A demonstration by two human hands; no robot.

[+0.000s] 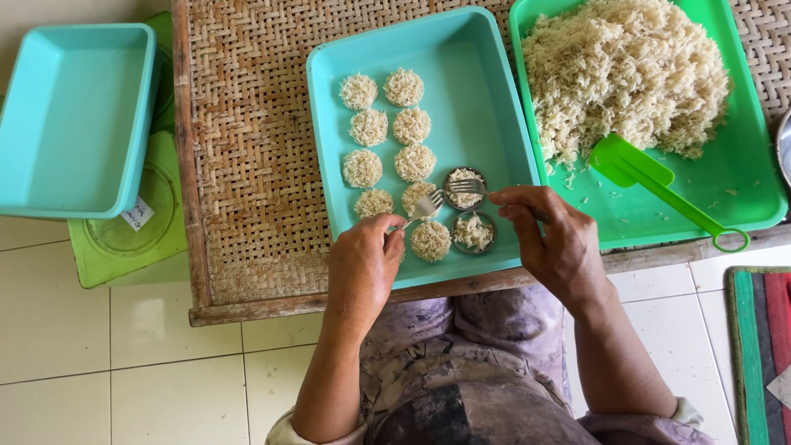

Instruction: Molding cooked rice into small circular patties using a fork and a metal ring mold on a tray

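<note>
Both hands gripped forks: my right hand [554,239] sat nearer the upper round mold [465,188], its fork [471,188] lying sideways across it; left hand [362,268] held its fork [422,208] just left of it.

The handle of the fork [468,187] in the right hand [554,245] is hidden inside the closed fingers; only a short dark end shows past the thumb. The left hand [362,268] covers most of its own fork [422,208] too, and also the near edge of the blue tray [482,99]. The green tray [741,185] and its pile of small pale pieces [622,74] are cut by the top edge. A metal bowl [783,144] and a striped mat [762,346] are cut by the right edge. The label [138,213] on the green stool [132,247] is too small to read.
</note>
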